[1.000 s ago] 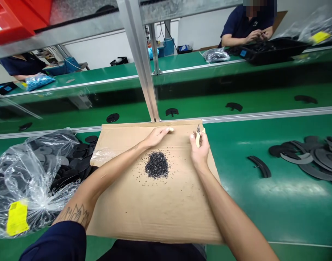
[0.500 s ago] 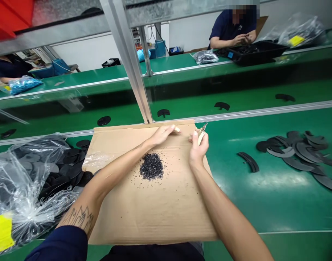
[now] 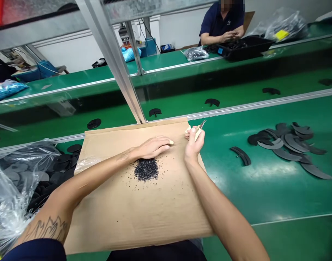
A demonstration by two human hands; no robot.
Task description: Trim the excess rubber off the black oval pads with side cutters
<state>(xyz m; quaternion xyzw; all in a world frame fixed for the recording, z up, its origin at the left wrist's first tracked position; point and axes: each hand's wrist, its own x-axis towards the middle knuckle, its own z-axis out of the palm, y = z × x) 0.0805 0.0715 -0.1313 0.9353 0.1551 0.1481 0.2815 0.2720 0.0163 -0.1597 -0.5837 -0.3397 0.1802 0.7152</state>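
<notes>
My left hand [image 3: 154,146] is over the cardboard sheet [image 3: 155,214], palm down with fingers stretched out and nothing held. A pale cover sits on one fingertip. Just below it is a heap of tiny black bits [image 3: 146,170], with loose grains scattered around. My right hand [image 3: 194,144], near the sheet's right edge, is closed around small nippers [image 3: 200,129] with cream handles; their metal tips point up and to the right. Off to the right, a curved black piece [image 3: 241,156] lies on the green table, apart from both hands.
A pile of curved dark pieces [image 3: 288,141] lies at right. Plastic bags with black discs [image 3: 64,161] stand at left. Beyond a metal post [image 3: 119,69], black parts [image 3: 155,112] lie on a green belt. A co-worker [image 3: 222,25] sits across, behind a black tray [image 3: 244,49].
My left hand has come down and toward me, nearer the heap, with its fingers flatter. My right hand still holds the nippers. The whole view has shifted, moving the surroundings leftward.
</notes>
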